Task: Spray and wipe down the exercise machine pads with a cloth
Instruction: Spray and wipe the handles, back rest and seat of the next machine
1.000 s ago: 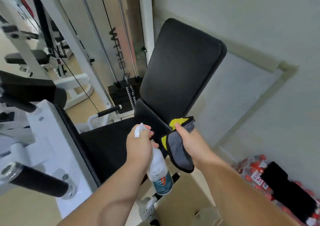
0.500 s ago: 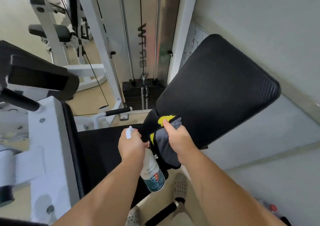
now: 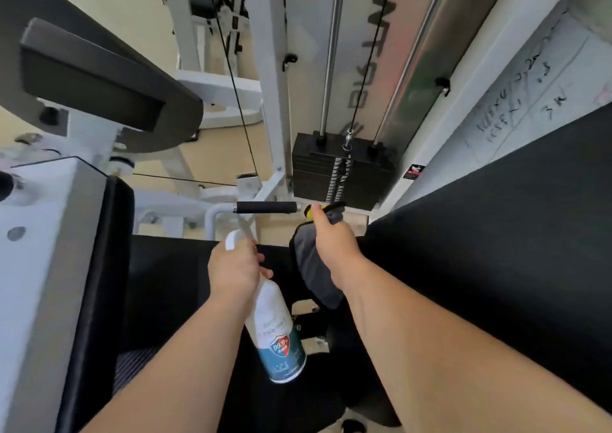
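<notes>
My left hand grips the neck of a white spray bottle with a blue label, its white nozzle pointing away over the black seat pad. My right hand holds a grey cloth with a yellow edge, which hangs down below my fist at the gap between the seat pad and the black back pad. The back pad fills the right side of the view, tilted up toward the wall.
A black weight stack with steel guide rods and a cable stands just beyond my hands. A black foam handle juts out in front of it. White machine frame and a dark padded part crowd the left.
The view has swung left and closer to the machine, so the back pad now lies at the right. Both hands have moved forward over the seat, still holding bottle and cloth.
</notes>
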